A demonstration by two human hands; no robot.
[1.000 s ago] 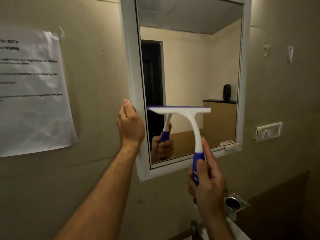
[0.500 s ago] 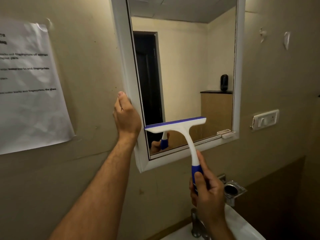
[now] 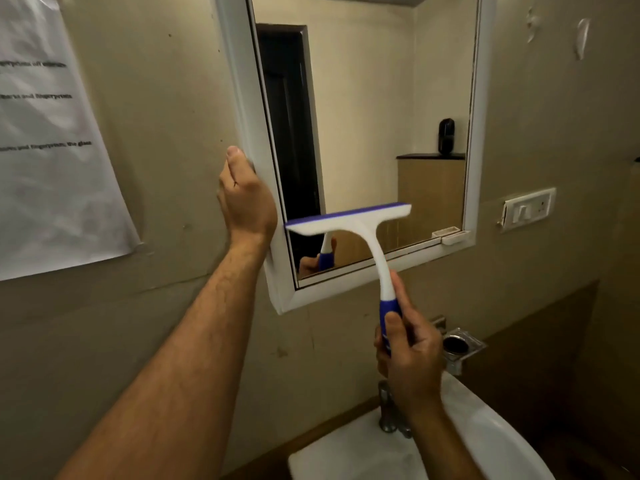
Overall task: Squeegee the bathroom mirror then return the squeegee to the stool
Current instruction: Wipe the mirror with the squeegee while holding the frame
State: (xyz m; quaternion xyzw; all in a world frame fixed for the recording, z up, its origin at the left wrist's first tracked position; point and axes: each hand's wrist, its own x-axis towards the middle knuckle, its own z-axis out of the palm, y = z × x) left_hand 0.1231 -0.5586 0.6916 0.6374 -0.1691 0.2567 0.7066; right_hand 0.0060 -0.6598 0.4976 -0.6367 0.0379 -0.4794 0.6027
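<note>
The white plastic squeegee with a blue rubber blade edge and blue handle stands with its handle nearly upright and its blade bar lying crosswise, tilted so that the right end sits higher than the left, low on the glass of the white-framed rectangular wall mirror. The blade lies up and to the left of the right hand, whose grip is wrapped closed around the blue handle, thumb pressed along its near side and forearm rising from below. Only a short strip of glass remains between the blade and the mirror's bottom rail, so the stroke looks close to its end. The left hand reaches up from the lower left, fingers curled onto the mirror's left frame edge, apparently steadying it. The stool is not in view; the white ceramic basin sits below.
</note>
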